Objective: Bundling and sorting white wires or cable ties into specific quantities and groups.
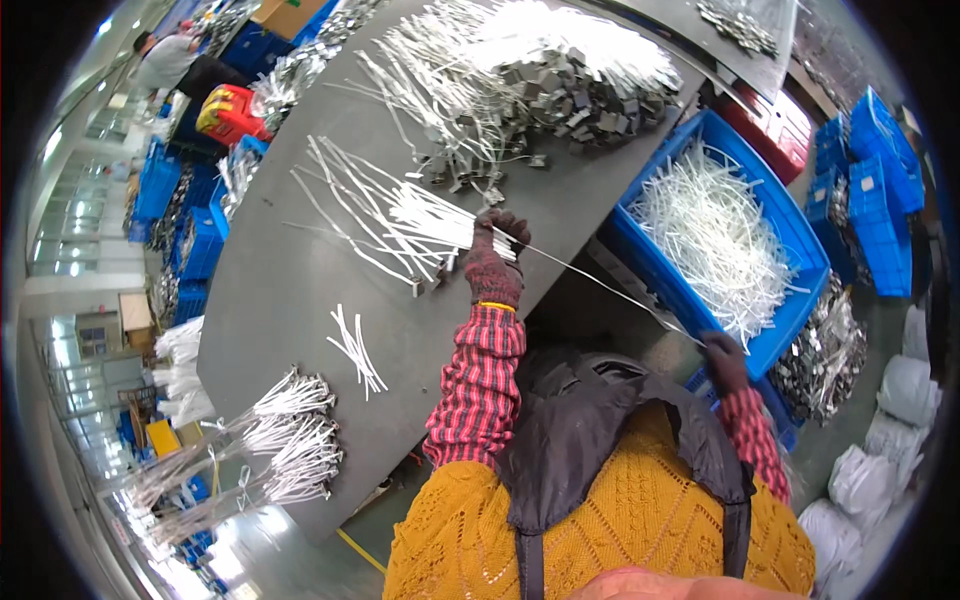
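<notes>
On the dark table, my left hand (496, 252), in a dark glove, is closed round one end of a bunch of thin white strips (420, 215). A single white strand (610, 278) runs from beside that hand, past the table edge, to my right hand (724, 362). The gloved right hand is held low beside a blue crate and closes on the strand's far end. Its fingers are partly blurred. Beyond the left hand lies a big heap of white strips (440, 75) with grey metal pieces (575, 95) at their ends. A few loose strips (356, 350) lie nearer me.
Right of the table stands the blue crate (655, 165) full of tangled white strips (715, 240). Tied bundles (300, 425) lie at the table's left edge. More blue bins (880, 200), white sacks (865, 485) and metal scraps (825, 350) stand at right. A person (170, 60) is far left.
</notes>
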A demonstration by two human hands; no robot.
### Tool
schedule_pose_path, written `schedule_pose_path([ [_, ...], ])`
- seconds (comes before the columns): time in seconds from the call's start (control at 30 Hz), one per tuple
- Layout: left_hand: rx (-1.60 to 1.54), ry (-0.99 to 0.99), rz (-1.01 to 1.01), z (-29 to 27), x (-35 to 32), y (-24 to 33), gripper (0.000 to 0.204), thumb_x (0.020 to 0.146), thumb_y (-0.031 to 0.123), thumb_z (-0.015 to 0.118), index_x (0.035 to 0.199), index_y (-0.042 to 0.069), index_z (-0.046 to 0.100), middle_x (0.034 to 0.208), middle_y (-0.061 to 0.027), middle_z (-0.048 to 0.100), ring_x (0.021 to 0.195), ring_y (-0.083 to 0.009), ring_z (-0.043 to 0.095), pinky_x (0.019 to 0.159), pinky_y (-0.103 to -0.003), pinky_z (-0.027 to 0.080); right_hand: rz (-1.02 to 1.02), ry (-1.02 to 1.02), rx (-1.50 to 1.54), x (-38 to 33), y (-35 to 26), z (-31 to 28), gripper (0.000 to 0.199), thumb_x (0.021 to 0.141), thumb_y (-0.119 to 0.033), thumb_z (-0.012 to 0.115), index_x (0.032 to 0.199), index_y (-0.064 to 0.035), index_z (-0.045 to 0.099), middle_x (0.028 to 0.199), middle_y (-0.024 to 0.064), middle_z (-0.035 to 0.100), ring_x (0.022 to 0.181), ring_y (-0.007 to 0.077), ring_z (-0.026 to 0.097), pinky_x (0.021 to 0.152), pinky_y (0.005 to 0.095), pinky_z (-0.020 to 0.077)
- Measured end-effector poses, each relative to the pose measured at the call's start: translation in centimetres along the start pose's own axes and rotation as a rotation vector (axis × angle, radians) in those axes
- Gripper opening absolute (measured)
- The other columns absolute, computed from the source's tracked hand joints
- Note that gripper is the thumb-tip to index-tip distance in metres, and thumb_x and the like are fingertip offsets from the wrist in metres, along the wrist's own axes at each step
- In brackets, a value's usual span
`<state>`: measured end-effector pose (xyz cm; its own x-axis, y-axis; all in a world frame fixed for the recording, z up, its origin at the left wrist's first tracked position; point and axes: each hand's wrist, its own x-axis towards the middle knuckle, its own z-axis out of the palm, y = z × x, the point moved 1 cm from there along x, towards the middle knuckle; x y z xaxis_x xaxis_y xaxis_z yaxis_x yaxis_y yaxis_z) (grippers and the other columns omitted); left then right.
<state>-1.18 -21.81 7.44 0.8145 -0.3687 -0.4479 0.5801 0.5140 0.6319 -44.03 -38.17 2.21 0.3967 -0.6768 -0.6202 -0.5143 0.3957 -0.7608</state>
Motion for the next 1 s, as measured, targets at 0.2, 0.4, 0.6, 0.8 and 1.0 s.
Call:
schedule_pose_path([
  [0.2,0.009,-0.18,0.054,0.2,-2.9,-3.4,0.015,0.095,0.018,0.062,0.092,0.003,0.061,0.089,-0.0145,0.067,0.079,-0.0304,0.067,0.074,-0.045,0.058,-0.547,-0.172,-0.092,1.2,-11.6,17.3,0.028,0.088,-0.019,0.066,0.112,-0.0049,0.067,0.102,0.0122,0.069,0.096,0.0212,0.066,0.087,0.0338,0.0512],
  [0.4,0.15,-0.107,0.123,-1.7,-1.7,0.9,0.025,0.095,0.021,0.064,0.105,-0.002,0.062,0.097,-0.0154,0.069,0.084,-0.0296,0.069,0.076,-0.045,0.06,-0.782,-0.155,-0.231,0.4,-15.8,21.3,0.023,0.086,-0.014,0.067,0.106,-0.0041,0.067,0.102,0.0152,0.069,0.099,0.0307,0.066,0.089,0.0373,0.0518],
  [0.6,0.269,-0.265,0.065,-1.7,-2.7,4.9,0.03,0.096,0.017,0.061,0.119,-0.003,0.056,0.099,-0.0191,0.069,0.085,-0.0327,0.071,0.068,-0.041,0.062,-0.887,-0.21,-0.295,0.1,-16.6,21.3,0.023,0.084,-0.012,0.07,0.105,-0.0035,0.067,0.103,0.0148,0.068,0.1,0.0321,0.065,0.089,0.0394,0.0523],
  [0.8,0.442,-0.222,0.324,-0.8,-3.4,5.8,0.028,0.093,0.006,0.06,0.119,-0.002,0.055,0.092,-0.0199,0.069,0.079,-0.033,0.071,0.065,-0.042,0.062,-1.072,-0.203,-0.281,-0.7,-16.6,21.4,0.029,0.081,-0.008,0.073,0.109,-0.0042,0.066,0.107,0.0162,0.067,0.1,0.033,0.066,0.086,0.0385,0.0542],
  [1.0,0.159,-0.135,0.142,-0.3,-3.7,5.4,0.028,0.092,0.006,0.059,0.118,-0.004,0.056,0.092,-0.0201,0.068,0.077,-0.0336,0.07,0.063,-0.042,0.062,-1.072,-0.232,-0.134,0.6,-16.2,21.3,0.032,0.082,-0.007,0.073,0.113,-0.003,0.064,0.105,0.0131,0.068,0.095,0.0242,0.067,0.082,0.0344,0.0545],
])
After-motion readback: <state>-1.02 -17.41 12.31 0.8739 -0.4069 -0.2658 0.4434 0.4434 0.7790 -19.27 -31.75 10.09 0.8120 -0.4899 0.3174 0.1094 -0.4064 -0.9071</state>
